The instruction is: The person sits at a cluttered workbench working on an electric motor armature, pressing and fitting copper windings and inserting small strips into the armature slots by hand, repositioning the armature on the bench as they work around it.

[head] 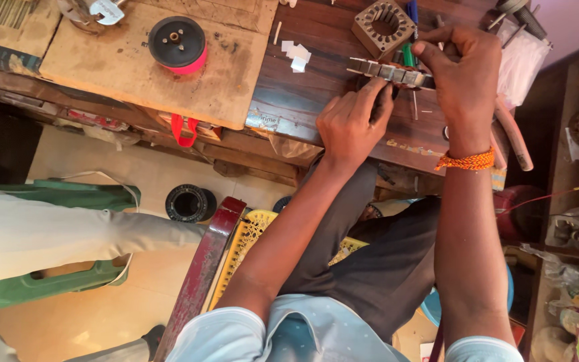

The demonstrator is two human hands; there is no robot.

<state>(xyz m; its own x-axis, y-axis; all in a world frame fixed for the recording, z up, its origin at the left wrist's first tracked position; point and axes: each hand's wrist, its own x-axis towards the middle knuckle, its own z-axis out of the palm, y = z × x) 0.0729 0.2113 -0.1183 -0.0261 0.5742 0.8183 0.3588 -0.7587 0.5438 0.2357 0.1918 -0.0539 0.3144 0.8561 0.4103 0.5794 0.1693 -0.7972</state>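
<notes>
Two hands on one stator (pixel 389 72): left hand (pixel 351 124) pinches its near edge to steady it, right hand (pixel 464 80) clamps the far end, propped on the table (pixel 316 94).

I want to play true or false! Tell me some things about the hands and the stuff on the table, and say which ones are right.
1. Both hands hold a slotted metal ring. True: the left hand and the right hand grip it.
2. A spool with a pink rim lies on the board. True.
3. The right wrist is bare. False: it wears an orange thread band.
4. A second slotted block lies on the floor. False: it lies on the table.
5. The white paper bits are under the left hand. False: they lie apart from it.
</notes>
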